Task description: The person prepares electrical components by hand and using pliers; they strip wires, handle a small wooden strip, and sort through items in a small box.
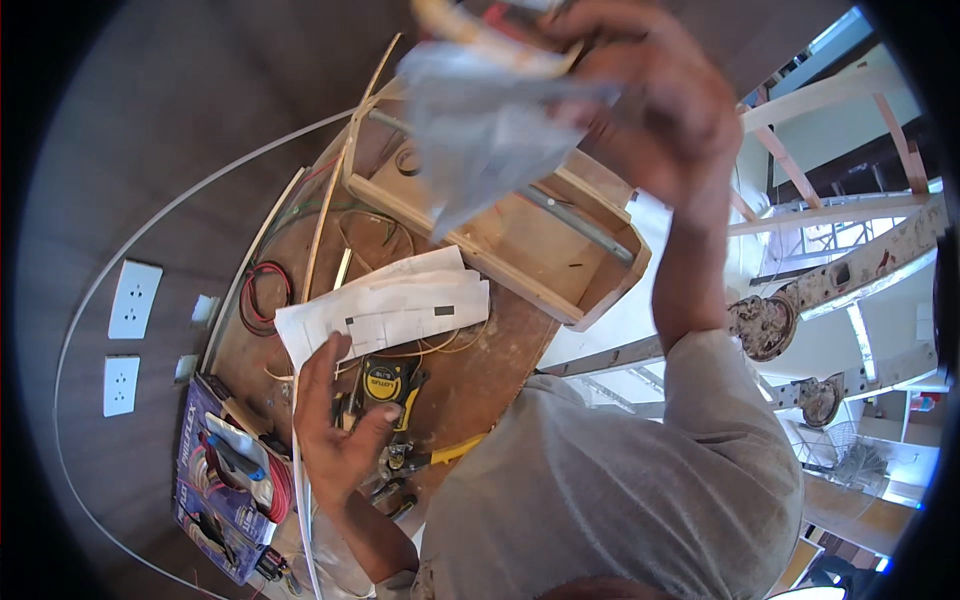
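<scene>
Gripping filmy plastic (480,130) | right hand (655,90): curled | left hand (340,430): spread, empty, by creased paper (400,300)

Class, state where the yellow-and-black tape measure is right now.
In the head view, the tape measure lies left of centre on the brown worktop, just below the white paper sheets and right of the left hand.

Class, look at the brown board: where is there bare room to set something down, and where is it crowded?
The barest patch of brown board lies between the paper sheets, tape measure, yellow-handled tool and wooden tray. It is crowded with tools beside the left hand and around the purple box.
</scene>
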The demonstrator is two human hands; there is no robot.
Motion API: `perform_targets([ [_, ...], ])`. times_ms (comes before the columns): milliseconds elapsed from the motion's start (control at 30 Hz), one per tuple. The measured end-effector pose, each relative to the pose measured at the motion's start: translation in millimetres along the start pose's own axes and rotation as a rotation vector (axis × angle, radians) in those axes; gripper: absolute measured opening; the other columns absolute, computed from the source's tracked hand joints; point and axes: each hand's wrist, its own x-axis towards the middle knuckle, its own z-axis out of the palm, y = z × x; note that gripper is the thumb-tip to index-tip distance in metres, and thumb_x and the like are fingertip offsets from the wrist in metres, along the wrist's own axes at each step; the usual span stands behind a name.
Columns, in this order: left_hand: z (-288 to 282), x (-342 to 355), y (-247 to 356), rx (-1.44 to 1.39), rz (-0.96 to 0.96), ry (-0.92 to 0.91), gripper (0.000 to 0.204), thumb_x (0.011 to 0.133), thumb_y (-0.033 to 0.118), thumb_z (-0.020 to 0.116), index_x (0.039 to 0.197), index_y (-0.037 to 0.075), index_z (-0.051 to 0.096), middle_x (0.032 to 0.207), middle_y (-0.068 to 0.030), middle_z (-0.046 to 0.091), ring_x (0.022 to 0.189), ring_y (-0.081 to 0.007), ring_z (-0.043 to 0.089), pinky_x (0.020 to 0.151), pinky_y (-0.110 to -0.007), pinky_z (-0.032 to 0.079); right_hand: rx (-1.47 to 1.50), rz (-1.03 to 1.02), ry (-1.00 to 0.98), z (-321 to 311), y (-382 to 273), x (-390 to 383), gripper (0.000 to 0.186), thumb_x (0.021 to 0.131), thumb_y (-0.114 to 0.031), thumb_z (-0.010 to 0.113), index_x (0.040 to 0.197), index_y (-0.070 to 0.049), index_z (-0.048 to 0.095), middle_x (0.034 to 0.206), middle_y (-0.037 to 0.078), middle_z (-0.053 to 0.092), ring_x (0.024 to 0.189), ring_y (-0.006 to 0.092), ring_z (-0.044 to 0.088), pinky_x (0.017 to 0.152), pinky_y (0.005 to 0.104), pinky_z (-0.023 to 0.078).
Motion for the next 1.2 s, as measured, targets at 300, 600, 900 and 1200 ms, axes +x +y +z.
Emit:
perform_targets([
  [300, 35.4, -66.6, -77.5, -0.322, -0.359, 0.101, 0.085, 0.064, 0.013, 0.099, 0.136, -0.006, 0.056, 0.13, -0.0139, 0.064, 0.117, -0.0232, 0.063, 0.102, -0.039, 0.052, 0.513, 0.061, 0.066, 146.0, -121.9, -82.5, 0.018, 0.072, -0.001, 0.077, 0.088, 0.002, 0.068, 0.118, 0.018, 0.062, 0.109, 0.0385, 0.063, 0.091, 0.047, 0.054],
  [600, 54.9, -125.6, -98.1, -0.566, -0.41, 0.404, 0.058, 0.076, 0.001, 0.09, 0.129, -0.002, 0.065, 0.121, -0.0118, 0.07, 0.109, -0.0199, 0.066, 0.095, -0.036, 0.055, 0.822, 0.142, -0.202, 162.4, -129.2, -109.4, 0.02, 0.084, -0.01, 0.079, 0.099, 0.003, 0.073, 0.124, 0.016, 0.06, 0.116, 0.0383, 0.06, 0.098, 0.0456, 0.052],
  [900, 42.9, -131.6, -83.7, -0.499, -0.453, 0.274, 0.048, 0.082, 0.006, 0.085, 0.125, -0.004, 0.067, 0.117, -0.0094, 0.074, 0.104, -0.017, 0.069, 0.096, -0.033, 0.053, 0.858, 0.439, -0.229, 164.7, -101.8, -98.5, 0.023, 0.09, -0.015, 0.076, 0.108, 0.0, 0.076, 0.117, 0.016, 0.063, 0.11, 0.0282, 0.064, 0.096, 0.0377, 0.05],
  [1200, 28.2, -145.9, -92.1, -0.161, -0.432, 0.301, 0.05, 0.079, 0.006, 0.075, 0.128, -0.003, 0.067, 0.118, -0.0129, 0.073, 0.109, -0.018, 0.068, 0.099, -0.033, 0.051, 0.336, 0.468, -0.353, 204.3, -57.9, -108.2, 0.026, 0.089, -0.01, 0.076, 0.114, -0.006, 0.076, 0.13, 0.014, 0.065, 0.116, 0.0311, 0.066, 0.099, 0.0392, 0.053],
])
